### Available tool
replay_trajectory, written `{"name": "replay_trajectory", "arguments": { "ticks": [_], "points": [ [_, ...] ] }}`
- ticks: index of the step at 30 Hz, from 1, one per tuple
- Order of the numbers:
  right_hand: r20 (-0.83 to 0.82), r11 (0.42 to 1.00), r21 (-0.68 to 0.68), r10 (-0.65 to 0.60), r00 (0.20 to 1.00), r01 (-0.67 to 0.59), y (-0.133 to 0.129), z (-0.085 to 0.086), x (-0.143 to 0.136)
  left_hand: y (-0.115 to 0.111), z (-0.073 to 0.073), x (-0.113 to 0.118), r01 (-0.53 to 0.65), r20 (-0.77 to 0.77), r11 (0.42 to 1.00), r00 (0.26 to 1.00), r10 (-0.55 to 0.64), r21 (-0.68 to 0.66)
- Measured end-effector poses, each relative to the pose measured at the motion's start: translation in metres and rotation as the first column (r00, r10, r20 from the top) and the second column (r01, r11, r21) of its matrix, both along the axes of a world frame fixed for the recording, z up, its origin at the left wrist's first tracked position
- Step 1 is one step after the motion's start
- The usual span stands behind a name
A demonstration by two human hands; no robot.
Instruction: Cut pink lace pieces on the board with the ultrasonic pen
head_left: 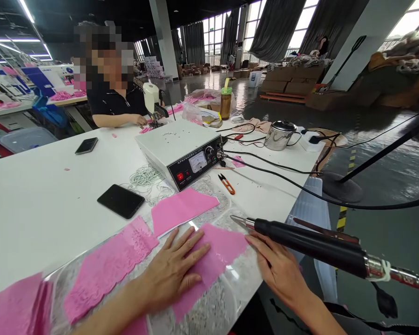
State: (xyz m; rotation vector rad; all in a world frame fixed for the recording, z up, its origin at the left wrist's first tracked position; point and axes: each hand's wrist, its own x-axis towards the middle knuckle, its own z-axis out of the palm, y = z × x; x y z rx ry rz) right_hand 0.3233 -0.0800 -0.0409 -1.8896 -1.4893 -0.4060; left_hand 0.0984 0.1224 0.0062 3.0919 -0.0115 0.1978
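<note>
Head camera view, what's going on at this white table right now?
A person presses their left hand flat on a pink fabric piece lying on a clear plastic sheet. Their right hand touches the fabric's edge, just under a black wand-shaped tool with a metal tip. A white control box with a dial sits behind. Across the white table, another person works.

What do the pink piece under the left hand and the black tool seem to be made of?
The pink piece under the left hand looks like thin matte fabric, lying limp and flat. The black tool seems to have a matte plastic or rubber body with a shiny metal tip.
</note>
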Motion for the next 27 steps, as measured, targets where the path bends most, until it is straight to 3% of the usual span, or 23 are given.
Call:
{"name": "replay_trajectory", "arguments": {
  "ticks": [7, 19, 23, 27],
  "points": [
    [-0.004, 0.993, 0.106, 0.046, 0.999, -0.045, -0.002, -0.001, 0.001, 0.002, 0.009, 0.014, 0.096, -0.046, 0.994, 0.994, -0.098, -0.043],
    [-0.043, 0.993, 0.115, 0.016, 0.999, -0.011, -0.002, 0.000, -0.001, 0.005, 0.012, 0.020, 0.132, -0.026, 0.984, 0.990, -0.136, -0.123],
    [-0.269, 0.977, 0.168, -0.084, 0.960, 0.133, -0.009, -0.005, 0.000, 0.002, 0.014, 0.035, 0.193, -0.025, 0.970, 0.980, -0.199, -0.145],
    [-0.630, 0.948, 0.270, 0.040, 0.775, 0.170, -0.008, -0.004, -0.002, 0.002, 0.015, 0.048, 0.240, -0.080, 0.959, 0.964, -0.254, -0.151]
  ]
}}
